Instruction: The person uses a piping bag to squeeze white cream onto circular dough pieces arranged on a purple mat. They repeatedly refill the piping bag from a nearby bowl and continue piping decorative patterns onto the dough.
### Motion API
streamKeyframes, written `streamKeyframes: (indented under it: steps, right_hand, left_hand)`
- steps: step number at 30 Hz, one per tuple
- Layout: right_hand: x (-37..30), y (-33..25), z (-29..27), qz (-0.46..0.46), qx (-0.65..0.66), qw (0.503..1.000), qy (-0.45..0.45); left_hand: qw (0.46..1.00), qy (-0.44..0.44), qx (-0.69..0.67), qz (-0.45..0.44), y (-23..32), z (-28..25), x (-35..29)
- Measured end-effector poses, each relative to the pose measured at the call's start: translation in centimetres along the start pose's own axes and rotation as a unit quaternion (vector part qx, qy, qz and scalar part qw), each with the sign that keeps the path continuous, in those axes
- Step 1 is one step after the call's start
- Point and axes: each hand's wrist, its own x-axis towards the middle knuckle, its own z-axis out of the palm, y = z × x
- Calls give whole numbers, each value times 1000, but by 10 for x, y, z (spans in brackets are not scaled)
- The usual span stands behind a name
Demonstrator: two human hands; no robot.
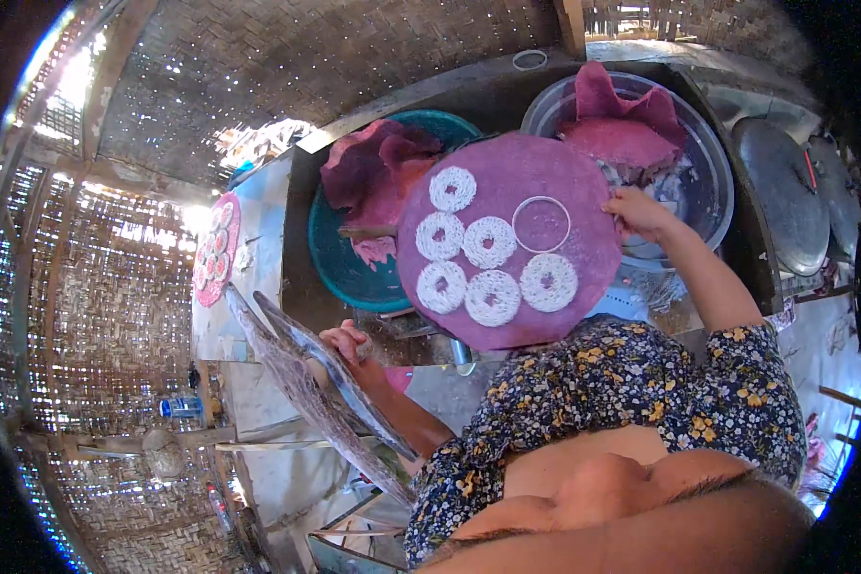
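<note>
My right hand (pixel 638 212) grips the right edge of a round purple board (pixel 545 163), tilted toward my chest. Several flat white rings of fine strands (pixel 452 178) lie on its left and lower parts. A thin white hoop (pixel 542 198) rests on the upper right part, with purple surface showing inside it. Low on the left, my left hand (pixel 347 342) is closed with its fingers curled; what it holds, if anything, I cannot make out. Beside my left forearm lean long, dusty flat panels (pixel 354 368). A metal cylinder (pixel 462 356) shows just below the board.
Behind the board, a teal basin (pixel 327 268) and a clear plastic basin (pixel 727 182) hold crumpled pink-red material. A pink round tray (pixel 201 287) with rings stands at far left. Grey round lids (pixel 780 191) lie at right. A woven wall (pixel 115 316) borders the left.
</note>
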Motion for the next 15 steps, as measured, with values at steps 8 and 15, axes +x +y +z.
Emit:
streamKeyframes:
  steps: [8, 15]
  right_hand:
    - [-52, -10, 37, 45, -98, 994, -26]
    - [-64, -63, 45, -165, -480, 859, 61]
  left_hand:
    - [974, -18, -217, -65, -9, 6, -1]
    - [965, 14, -249, -86, -14, -5, -6]
